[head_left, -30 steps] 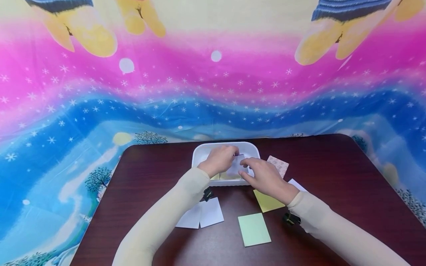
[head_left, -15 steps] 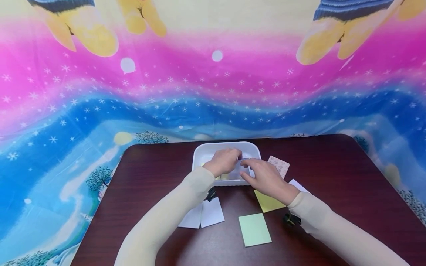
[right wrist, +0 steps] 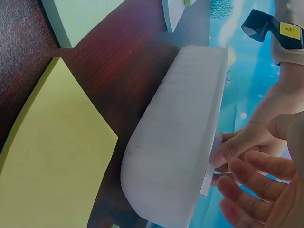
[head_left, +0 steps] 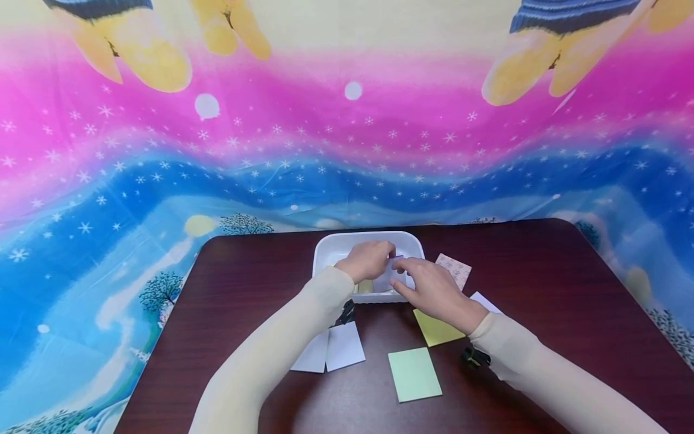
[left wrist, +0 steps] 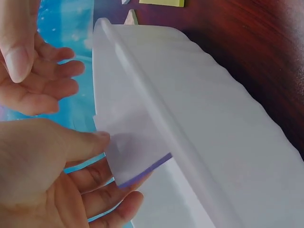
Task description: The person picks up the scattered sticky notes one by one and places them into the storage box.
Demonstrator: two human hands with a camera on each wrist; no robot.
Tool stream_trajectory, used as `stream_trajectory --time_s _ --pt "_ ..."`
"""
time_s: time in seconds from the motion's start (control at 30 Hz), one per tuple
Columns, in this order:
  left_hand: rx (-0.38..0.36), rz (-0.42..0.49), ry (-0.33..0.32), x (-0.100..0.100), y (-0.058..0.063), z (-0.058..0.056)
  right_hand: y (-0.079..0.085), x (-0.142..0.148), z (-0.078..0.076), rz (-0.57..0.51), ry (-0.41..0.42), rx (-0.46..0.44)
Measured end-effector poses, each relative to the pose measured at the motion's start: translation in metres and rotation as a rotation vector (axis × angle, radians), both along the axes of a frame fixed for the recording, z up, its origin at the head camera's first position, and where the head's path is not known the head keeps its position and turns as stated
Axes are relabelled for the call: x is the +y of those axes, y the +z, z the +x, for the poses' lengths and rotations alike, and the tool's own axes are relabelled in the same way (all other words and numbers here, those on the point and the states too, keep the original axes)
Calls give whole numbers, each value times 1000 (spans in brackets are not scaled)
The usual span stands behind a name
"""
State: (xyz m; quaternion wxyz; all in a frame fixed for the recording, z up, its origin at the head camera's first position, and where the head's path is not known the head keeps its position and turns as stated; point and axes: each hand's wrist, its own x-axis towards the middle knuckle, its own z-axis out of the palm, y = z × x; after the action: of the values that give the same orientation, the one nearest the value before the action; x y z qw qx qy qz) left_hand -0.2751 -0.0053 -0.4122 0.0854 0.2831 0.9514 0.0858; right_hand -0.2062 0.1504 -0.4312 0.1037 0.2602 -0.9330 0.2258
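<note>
In the head view my left hand (head_left: 365, 261) is over the white plastic tub (head_left: 323, 253) at the table's back middle. It pinches a pale sticky note pad (left wrist: 135, 147) with a purple edge, thumb on one face and fingers behind. In the left wrist view the pad is tilted inside the tub wall. My right hand (head_left: 431, 286) hovers at the tub's right side, fingers loosely bent, holding nothing. In the right wrist view its fingers (right wrist: 251, 190) are close to the left hand. A yellowish piece (head_left: 364, 286) shows inside the tub, partly hidden.
On the dark table (head_left: 249, 283) lie a green pad (head_left: 414, 375), a yellow pad (head_left: 438, 328), a pink patterned pad (head_left: 454, 270) and two white pads (head_left: 346, 346) side by side. Another white piece (head_left: 484, 301) is half hidden under the right forearm. A printed cloth hangs behind.
My left hand has shifted slightly right over the tub with the sticky note pad, whose visible face looks smaller and more tilted. My right hand has stayed nearly still.
</note>
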Motion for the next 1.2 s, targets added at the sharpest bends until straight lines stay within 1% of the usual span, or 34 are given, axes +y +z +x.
stream_trajectory --time_s 0.27,0.53,0.83,0.93,1.2 --pt "-64 -8 25 0 1 -5 0 0 0 7 -5 13" --pt "-93 -33 34 -1 2 -3 1 0 -1 14 -9 19" --pt "-180 -52 51 -6 0 -5 1 -1 -3 15 -5 19" --pt "-177 -50 55 -8 0 -5 1 -1 -4 9 0 15" --pt "-106 -32 39 -9 4 -5 1 1 -3 9 -15 11"
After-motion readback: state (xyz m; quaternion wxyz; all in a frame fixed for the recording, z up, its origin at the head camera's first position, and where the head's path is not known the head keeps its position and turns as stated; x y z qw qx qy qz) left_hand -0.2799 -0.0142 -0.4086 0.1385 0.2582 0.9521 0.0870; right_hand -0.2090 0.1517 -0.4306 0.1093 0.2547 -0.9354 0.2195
